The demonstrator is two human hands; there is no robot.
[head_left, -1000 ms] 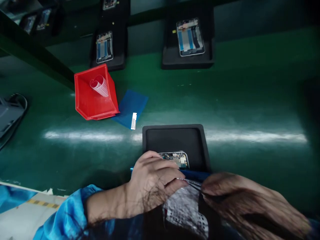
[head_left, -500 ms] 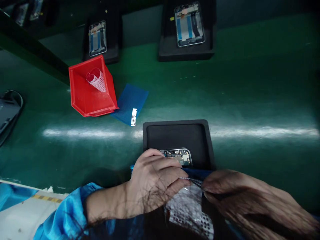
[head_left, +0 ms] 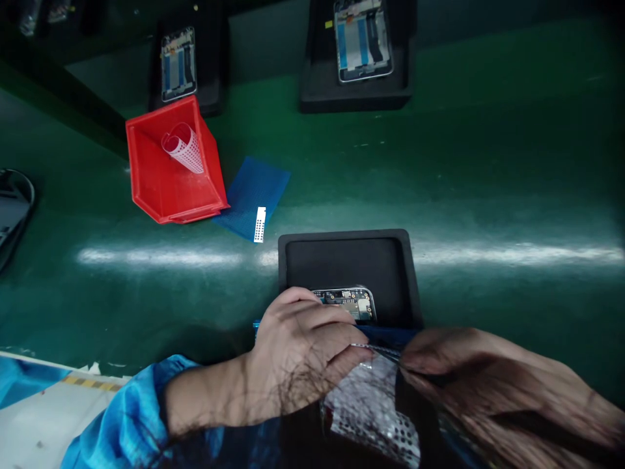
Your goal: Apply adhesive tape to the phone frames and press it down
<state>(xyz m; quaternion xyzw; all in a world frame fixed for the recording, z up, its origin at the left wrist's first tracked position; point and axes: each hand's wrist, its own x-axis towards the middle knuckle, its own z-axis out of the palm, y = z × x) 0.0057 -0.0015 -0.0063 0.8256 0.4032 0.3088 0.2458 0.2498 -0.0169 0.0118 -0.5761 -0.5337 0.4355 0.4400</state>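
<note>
My left hand (head_left: 303, 355) is closed, its fingers pinching the upper edge of a silvery perforated sheet (head_left: 368, 407) near the bottom of the view. Opposite it, my right hand (head_left: 469, 384) is closed on thin metal tweezers (head_left: 385, 352) whose tips meet that same edge. Just beyond my fingers an opened phone (head_left: 349, 303) with its circuit board showing lies in a black foam tray (head_left: 413, 280) on the green belt. A dark blue sheet (head_left: 390, 335) lies between the phone and my hands.
A red bin (head_left: 168, 185) holding a rolled perforated sheet (head_left: 183, 146) stands at the left. Beside it lies a blue sheet (head_left: 254, 192) with a small white strip (head_left: 260, 225). Two more black trays with phones (head_left: 361, 39) (head_left: 178, 62) sit farther back.
The view has shifted so everything on the belt sits slightly lower-left to higher in frame. My hands keep the same grip on the sheet and tweezers.
</note>
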